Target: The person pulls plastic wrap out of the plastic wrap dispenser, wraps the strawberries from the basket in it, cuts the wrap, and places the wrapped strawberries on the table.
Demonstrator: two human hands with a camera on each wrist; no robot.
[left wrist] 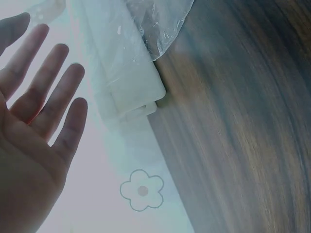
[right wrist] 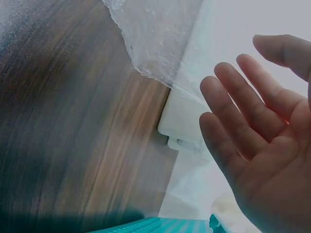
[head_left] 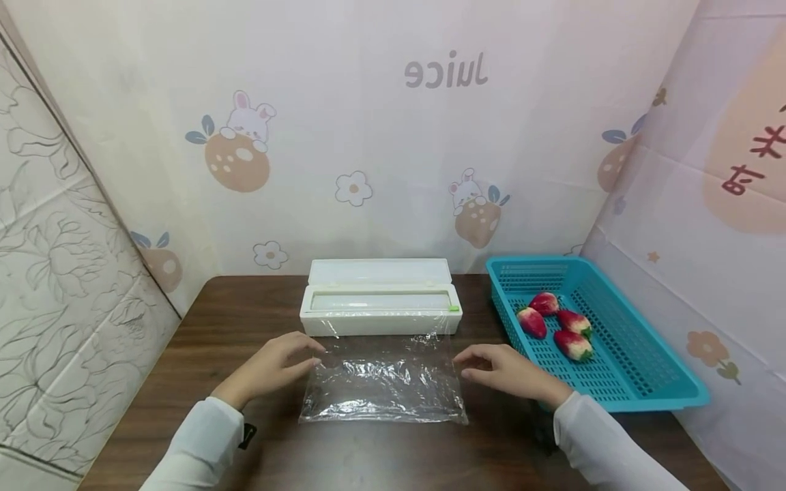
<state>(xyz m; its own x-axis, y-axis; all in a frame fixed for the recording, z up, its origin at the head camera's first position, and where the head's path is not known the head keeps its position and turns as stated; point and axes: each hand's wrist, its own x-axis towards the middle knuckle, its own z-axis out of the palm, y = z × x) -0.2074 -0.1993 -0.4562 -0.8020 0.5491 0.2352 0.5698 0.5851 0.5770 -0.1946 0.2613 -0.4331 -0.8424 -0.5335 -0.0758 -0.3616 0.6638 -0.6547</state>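
A sheet of clear plastic wrap (head_left: pixel 383 382) reaches from a white wrap dispenser box (head_left: pixel 381 324) toward the front of the table, glossy and wrinkled. The dispenser's lid stands raised, and a small green piece sits at the right of its front. At the sheet's left edge is my left hand (head_left: pixel 279 365), thumb and fingers apart; the left wrist view shows the fingers (left wrist: pixel 58 87) spread and holding nothing. My right hand (head_left: pixel 506 368) is beside the sheet's right edge, and in the right wrist view its fingers (right wrist: pixel 238 107) are loosely extended with nothing between them.
To the right, a blue plastic basket (head_left: pixel 653 358) holds several red-and-white strawberries (head_left: pixel 574 345). The dark wooden table (head_left: pixel 270 450) meets a printed wall covering (head_left: pixel 368 136) at the back, with another at the right. White floral panels (head_left: pixel 67 252) stand at the left.
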